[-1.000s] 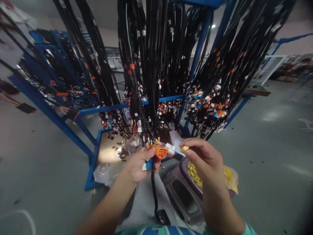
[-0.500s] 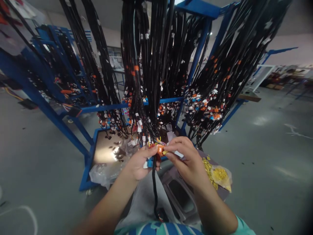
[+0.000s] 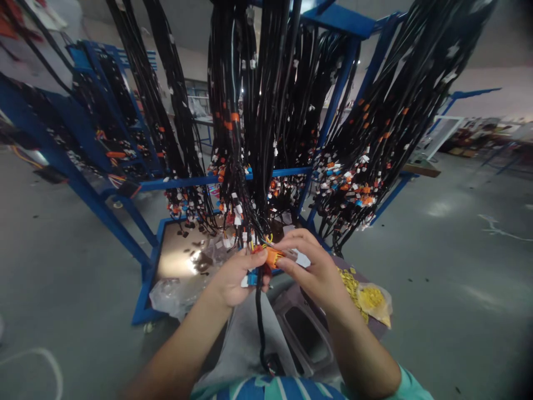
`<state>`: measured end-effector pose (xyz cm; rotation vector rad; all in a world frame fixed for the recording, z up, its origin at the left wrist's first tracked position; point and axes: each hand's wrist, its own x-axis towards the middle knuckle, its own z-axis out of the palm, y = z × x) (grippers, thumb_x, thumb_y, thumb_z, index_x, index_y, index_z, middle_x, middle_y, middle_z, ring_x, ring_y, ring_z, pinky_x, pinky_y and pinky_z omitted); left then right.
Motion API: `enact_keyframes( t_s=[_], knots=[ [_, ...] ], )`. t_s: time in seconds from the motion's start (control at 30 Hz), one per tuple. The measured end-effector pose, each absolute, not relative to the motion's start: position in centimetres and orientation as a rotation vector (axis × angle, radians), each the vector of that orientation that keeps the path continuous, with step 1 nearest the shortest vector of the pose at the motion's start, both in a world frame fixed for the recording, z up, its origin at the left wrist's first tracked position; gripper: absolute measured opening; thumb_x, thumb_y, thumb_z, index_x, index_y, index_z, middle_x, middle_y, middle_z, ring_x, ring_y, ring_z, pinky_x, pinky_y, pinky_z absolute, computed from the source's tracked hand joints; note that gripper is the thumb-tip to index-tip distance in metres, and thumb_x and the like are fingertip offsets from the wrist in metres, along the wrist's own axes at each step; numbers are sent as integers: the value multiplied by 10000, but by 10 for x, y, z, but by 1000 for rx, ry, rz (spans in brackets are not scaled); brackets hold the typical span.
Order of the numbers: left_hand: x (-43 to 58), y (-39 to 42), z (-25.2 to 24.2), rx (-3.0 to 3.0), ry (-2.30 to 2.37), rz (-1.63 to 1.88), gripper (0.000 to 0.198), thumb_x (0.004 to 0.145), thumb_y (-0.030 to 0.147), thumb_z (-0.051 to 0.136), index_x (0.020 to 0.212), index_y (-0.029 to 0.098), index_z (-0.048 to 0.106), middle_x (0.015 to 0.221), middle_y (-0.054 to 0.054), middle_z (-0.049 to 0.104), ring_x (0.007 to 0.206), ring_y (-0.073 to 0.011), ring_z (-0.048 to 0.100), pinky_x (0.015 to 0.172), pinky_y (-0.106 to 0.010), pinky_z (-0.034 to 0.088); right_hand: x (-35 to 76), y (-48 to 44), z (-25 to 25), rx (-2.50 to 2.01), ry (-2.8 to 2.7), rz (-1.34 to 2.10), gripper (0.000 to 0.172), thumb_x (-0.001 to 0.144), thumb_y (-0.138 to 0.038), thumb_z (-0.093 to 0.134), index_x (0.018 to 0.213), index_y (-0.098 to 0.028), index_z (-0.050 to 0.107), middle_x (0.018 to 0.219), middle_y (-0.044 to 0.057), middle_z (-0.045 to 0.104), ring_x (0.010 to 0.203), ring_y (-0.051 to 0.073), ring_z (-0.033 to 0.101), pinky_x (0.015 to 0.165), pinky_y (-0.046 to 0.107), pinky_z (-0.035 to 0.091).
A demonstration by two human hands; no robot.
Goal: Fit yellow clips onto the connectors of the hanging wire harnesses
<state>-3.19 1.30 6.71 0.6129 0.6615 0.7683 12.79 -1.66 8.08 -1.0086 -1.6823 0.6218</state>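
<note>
An orange wire connector is between my two hands, with thin coloured wires leaving its upper side. My left hand is closed on it, thumb on top. Below, a blue connector shows beside the left fingers. My right hand has its thumb and fingers closed at the connector's right end, where a bit of yellow shows. Whether those fingertips still pinch a small yellow piece is hard to make out. A black sleeved cable hangs down under the hands.
Black wire harnesses hang in thick bundles from a blue rack ahead. An open bag of yellow pieces lies at the right, loose ones beside it. Clear plastic lies on the rack's base. A grey plastic stool stands below.
The yellow piece at my right fingertips now shows less, against the orange connector's right end. The connector has turned slightly, and my right hand has shifted a little left.
</note>
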Motion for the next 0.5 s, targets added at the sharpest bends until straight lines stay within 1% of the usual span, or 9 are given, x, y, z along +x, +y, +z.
enact_keyframes(
  t_s=[0.1, 0.2, 0.27, 0.33, 0.43, 0.5],
  knots=[
    [-34, 12, 67, 640, 633, 759, 384, 486, 318, 871, 669, 110, 605, 490, 0, 586, 377, -101, 532, 330, -203, 465, 128, -12, 81, -924, -1682, 784, 113, 782, -283, 666, 886, -257, 700, 963, 36, 608, 917, 158, 580, 823, 328, 474],
    [-34, 10, 67, 668, 638, 756, 424, 451, 334, 886, 668, 108, 599, 508, 3, 588, 381, -94, 527, 336, -202, 465, 127, -8, 77, -836, -1615, 914, 75, 756, -276, 695, 824, -246, 702, 909, 22, 628, 859, 138, 596, 808, 318, 480],
    [-34, 10, 67, 695, 657, 767, 417, 467, 328, 881, 678, 107, 597, 516, 5, 584, 384, -91, 525, 339, -199, 464, 125, -7, 73, -793, -1524, 979, 64, 726, -284, 727, 754, -236, 695, 863, 14, 644, 812, 131, 608, 777, 305, 487],
    [-33, 9, 67, 711, 680, 779, 395, 495, 315, 871, 685, 108, 594, 515, 6, 578, 386, -90, 524, 342, -196, 463, 124, -5, 68, -773, -1424, 1033, 97, 693, -298, 757, 700, -231, 688, 827, 10, 658, 785, 130, 617, 756, 295, 492],
    [-34, 9, 65, 696, 672, 770, 363, 528, 300, 857, 691, 111, 593, 503, -2, 580, 389, -99, 530, 350, -202, 468, 123, -3, 65, -741, -1346, 1144, 117, 662, -322, 784, 694, -243, 704, 814, 4, 671, 774, 130, 625, 737, 288, 501],
    [-34, 10, 65, 672, 641, 758, 309, 579, 277, 829, 702, 111, 599, 509, -13, 591, 394, -110, 542, 355, -213, 476, 124, -1, 66, -713, -1353, 1205, 127, 669, -358, 777, 721, -258, 720, 832, 3, 677, 792, 132, 626, 753, 293, 503]
  ],
)
